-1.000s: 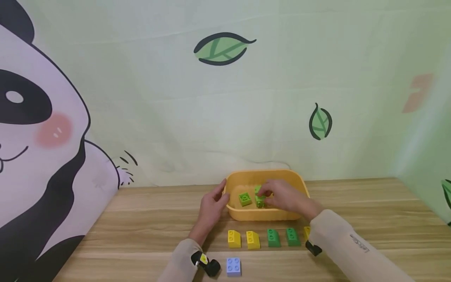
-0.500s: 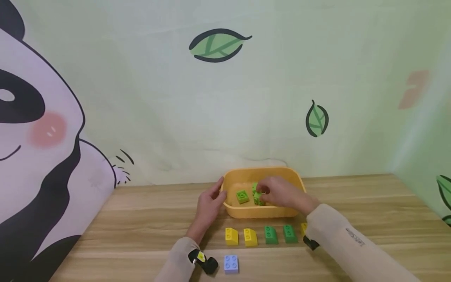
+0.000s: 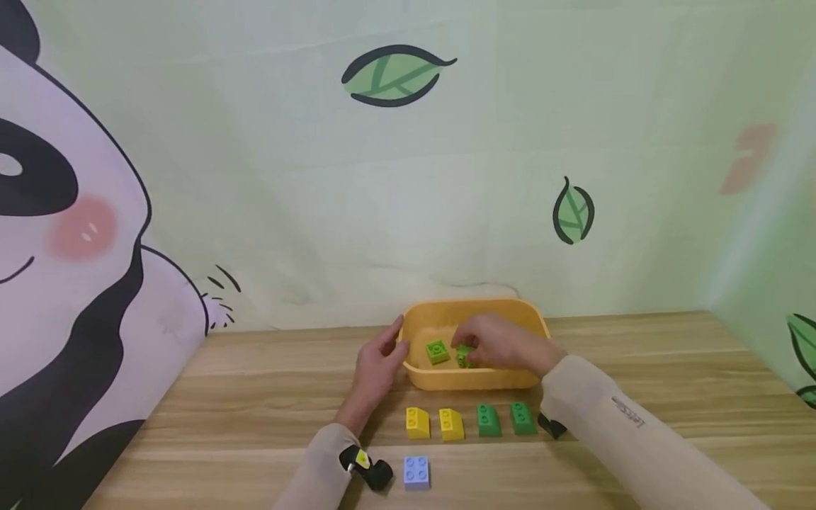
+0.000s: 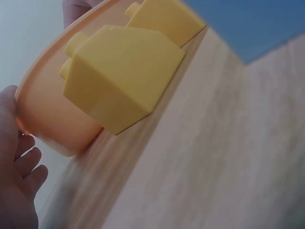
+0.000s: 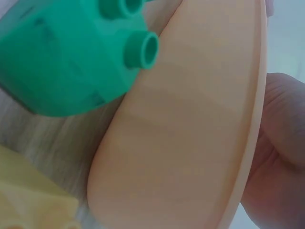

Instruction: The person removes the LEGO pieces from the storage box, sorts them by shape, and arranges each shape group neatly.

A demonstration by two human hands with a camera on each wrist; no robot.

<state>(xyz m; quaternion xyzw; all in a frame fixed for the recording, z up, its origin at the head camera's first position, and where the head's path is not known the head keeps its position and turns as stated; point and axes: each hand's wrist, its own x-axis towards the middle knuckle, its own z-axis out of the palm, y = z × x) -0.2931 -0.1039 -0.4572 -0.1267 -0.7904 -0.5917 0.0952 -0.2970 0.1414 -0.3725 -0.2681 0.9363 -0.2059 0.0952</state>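
In the head view my left hand [image 3: 376, 361] holds the left end of a yellow-orange plastic basin [image 3: 472, 380], with the thumb at the rim. The left wrist view shows that hand's fingers [image 4: 31, 167] curled beside the outer wall. My right hand [image 3: 500, 343] reaches over the front rim into the basin, its fingers bent around a lime green toy brick [image 3: 463, 356], which they partly hide. Another lime green brick [image 3: 437, 351] lies free to the left, inside the basin. From the right wrist, the basin wall hides the right fingertips.
Two yellow sloped bricks [image 3: 417, 423] and two green sloped bricks [image 3: 488, 421] stand in a row before the basin. A light blue brick [image 3: 416, 473] lies nearer me on the wooden table [image 3: 255, 397]. Behind the basin rises a printed cloth backdrop [image 3: 306, 212].
My right hand has shifted left and further over the lime green bricks, covering more of them. Its sleeve now hides the yellow brick at the row's right end. The left hand stays on the basin.
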